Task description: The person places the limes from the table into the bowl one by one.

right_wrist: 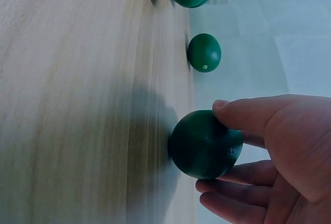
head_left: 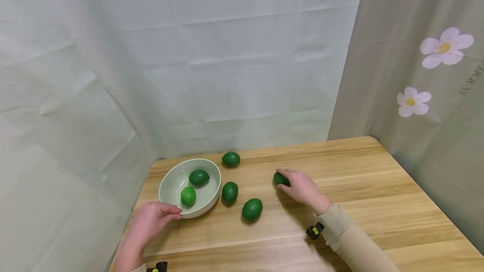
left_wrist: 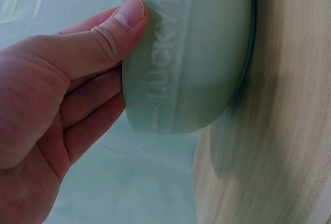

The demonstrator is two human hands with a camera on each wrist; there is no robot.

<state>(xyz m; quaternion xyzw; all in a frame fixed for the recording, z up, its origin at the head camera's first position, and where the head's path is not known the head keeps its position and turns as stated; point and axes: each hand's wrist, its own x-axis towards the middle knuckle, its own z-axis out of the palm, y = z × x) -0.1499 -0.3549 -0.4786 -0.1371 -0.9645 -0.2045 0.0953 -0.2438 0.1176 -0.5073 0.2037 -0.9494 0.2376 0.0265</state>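
A pale green bowl with raised lettering stands at the table's left. My left hand pinches its near rim, thumb outside on the wall. Inside the bowl lie a dark green avocado and a smaller, brighter green lime-like fruit. Farther right, my right hand holds another dark avocado between thumb and fingers, low at the tabletop. Its underside is partly hidden, so I cannot tell whether it touches the wood.
Between bowl and right hand lie more dark green avocados: one near the back edge, one beside the bowl, one nearer the front. The wooden table meets a pale curtain behind and a flowered curtain at right.
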